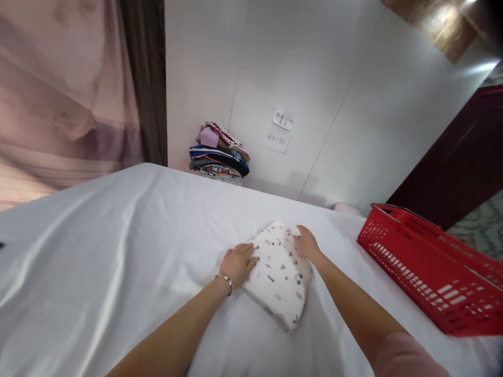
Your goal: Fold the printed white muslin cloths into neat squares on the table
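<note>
A folded white cloth (275, 283) with small coloured prints, perhaps a garment, lies as a thick packet on the white-covered surface. One corner points away from me and another towards me. My left hand (238, 264), with a silver bracelet at the wrist, rests flat on its left edge, fingers extended and slightly apart. At the upper right edge, my right hand (308, 245) touches the cloth with its fingers apart; some fingertips are hard to make out against the fabric. Both hands are open, and the packet stays down on the surface.
A red plastic basket (416, 262) stands at the right. Beyond the far edge is a stack of folded clothes (220, 152) against the white wall (298, 63), where paper labels (279, 141) hang. A pinkish curtain (66, 94) hangs at the left. Wrinkles cross the white sheet (98, 262).
</note>
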The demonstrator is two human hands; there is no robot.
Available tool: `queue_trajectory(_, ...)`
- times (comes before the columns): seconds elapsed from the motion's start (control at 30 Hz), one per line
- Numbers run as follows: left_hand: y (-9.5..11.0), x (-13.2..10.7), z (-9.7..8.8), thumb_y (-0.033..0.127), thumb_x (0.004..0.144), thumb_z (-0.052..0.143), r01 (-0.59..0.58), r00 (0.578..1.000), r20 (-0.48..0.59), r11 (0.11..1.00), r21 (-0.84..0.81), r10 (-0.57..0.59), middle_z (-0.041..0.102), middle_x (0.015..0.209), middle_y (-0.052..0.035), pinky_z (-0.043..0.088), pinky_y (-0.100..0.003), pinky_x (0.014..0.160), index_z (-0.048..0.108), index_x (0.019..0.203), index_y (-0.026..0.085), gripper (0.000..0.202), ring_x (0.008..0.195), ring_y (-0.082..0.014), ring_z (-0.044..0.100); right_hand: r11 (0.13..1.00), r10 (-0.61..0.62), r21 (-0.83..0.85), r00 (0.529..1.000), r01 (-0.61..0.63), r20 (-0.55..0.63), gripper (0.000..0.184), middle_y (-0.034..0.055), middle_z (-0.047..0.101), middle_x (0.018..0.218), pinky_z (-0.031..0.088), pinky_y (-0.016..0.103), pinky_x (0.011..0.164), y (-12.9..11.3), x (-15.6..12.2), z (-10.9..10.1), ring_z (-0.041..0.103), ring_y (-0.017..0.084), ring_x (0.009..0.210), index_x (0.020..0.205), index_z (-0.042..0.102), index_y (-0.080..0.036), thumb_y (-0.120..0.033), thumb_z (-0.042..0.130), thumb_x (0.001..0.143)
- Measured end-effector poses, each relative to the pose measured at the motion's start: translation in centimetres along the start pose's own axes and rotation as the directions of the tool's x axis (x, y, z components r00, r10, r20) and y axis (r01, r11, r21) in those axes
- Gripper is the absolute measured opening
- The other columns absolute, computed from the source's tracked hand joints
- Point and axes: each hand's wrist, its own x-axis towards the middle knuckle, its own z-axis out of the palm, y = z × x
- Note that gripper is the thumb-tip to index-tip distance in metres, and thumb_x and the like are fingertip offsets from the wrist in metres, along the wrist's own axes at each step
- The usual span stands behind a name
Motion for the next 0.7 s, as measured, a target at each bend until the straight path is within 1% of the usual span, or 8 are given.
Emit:
queue_trajectory(0.13,0.0,-0.2,0.2,0.034,0.086,0.04,-0.01,0.999,-0.052,1.0,-0.025,0.009,0.053,0.124,-0.0015,0.037,-0.037,0.089,0.056,0.11,0.025,0.03,0.116,-0.0188,0.043,0.98,-0.186,-0.045,0.972,0.194,0.144,0.028,0.0069,0.055,0.116,0.032,0.03,0.093,-4.5,0.0,2.4,0.045,0.022,0.112,0.105,0.054,-0.02,-0.028,0.047,0.079)
queue_trajectory(0.23,0.0,-0.3,0.3,0.031,0.085,0.042,-0.01,0.998,-0.058,0.999,-0.04,0.008,0.054,0.123,-0.0016,0.037,-0.037,0.089,0.056,0.109,0.025,0.029,0.115,-0.0187,0.044,0.962,-0.235,-0.084,0.946,0.259,0.224,0.026,0.0083,0.055,0.115,0.03,0.034,0.093,-6.6,0.6,4.2,0.043,0.022,0.112,0.102,0.053,-0.019,-0.032,0.043,0.082)
queue_trajectory(0.3,0.0,-0.3,0.3,0.03,0.084,0.043,-0.007,0.998,-0.059,0.999,-0.046,0.004,0.054,0.124,-0.0018,0.037,-0.037,0.09,0.056,0.109,0.025,0.029,0.115,-0.0187,0.044,0.957,-0.238,-0.104,0.939,0.27,0.248,0.029,0.0106,0.05,0.122,0.026,0.038,0.096,-7.2,1.1,5.2,0.037,0.023,0.117,0.105,0.052,-0.018,-0.034,0.04,0.084)
queue_trajectory(0.4,-0.1,-0.3,0.4,0.03,0.084,0.043,0.002,0.998,-0.06,0.999,-0.054,-0.005,0.054,0.123,-0.0015,0.037,-0.037,0.089,0.056,0.11,0.025,0.029,0.115,-0.0188,0.044,0.96,-0.221,-0.112,0.938,0.258,0.266,0.038,0.0116,0.036,0.137,0.017,0.042,0.102,-7.1,1.7,6.2,0.024,0.023,0.128,0.118,0.046,-0.017,-0.035,0.037,0.086)
queue_trajectory(0.47,-0.1,-0.2,0.4,0.029,0.084,0.043,0.01,0.998,-0.063,0.998,-0.065,-0.014,0.055,0.123,-0.001,0.037,-0.037,0.088,0.056,0.11,0.026,0.029,0.114,-0.0185,0.045,0.968,-0.211,-0.073,0.937,0.239,0.278,0.042,0.0101,0.031,0.14,0.013,0.042,0.104,-6.7,2.0,6.4,0.019,0.022,0.131,0.124,0.043,-0.017,-0.036,0.037,0.086)
queue_trajectory(0.6,-0.3,-0.2,0.8,0.029,0.086,0.04,0.032,0.994,-0.105,0.994,-0.102,-0.043,0.055,0.121,-0.0018,0.037,-0.037,0.09,0.056,0.109,0.024,0.029,0.113,-0.0187,0.045,0.98,-0.191,-0.007,0.946,0.2,0.263,0.042,0.0072,0.033,0.14,0.016,0.034,0.105,-5.2,3.6,5.5,0.022,0.018,0.131,0.126,0.044,-0.019,-0.031,0.039,0.086)
queue_trajectory(0.67,-0.5,-0.2,1.0,0.03,0.087,0.038,0.063,0.984,-0.157,0.989,-0.133,-0.083,0.057,0.118,-0.0033,0.038,-0.036,0.09,0.055,0.11,0.022,0.029,0.11,-0.019,0.046,0.99,-0.133,-0.006,0.965,0.138,0.226,0.044,0.0103,0.034,0.139,0.018,0.034,0.105,-4.4,4.9,4.9,0.024,0.02,0.13,0.127,0.043,-0.015,-0.026,0.038,0.085)
queue_trajectory(0.7,-0.7,-0.1,1.1,0.03,0.086,0.039,0.086,0.976,-0.185,0.985,-0.151,-0.114,0.057,0.115,-0.0041,0.039,-0.036,0.09,0.055,0.11,0.021,0.029,0.108,-0.0191,0.047,0.995,-0.095,-0.001,0.973,0.098,0.212,0.046,0.0125,0.037,0.137,0.021,0.036,0.104,-4.0,5.5,4.6,0.028,0.022,0.128,0.127,0.043,-0.012,-0.025,0.039,0.084)
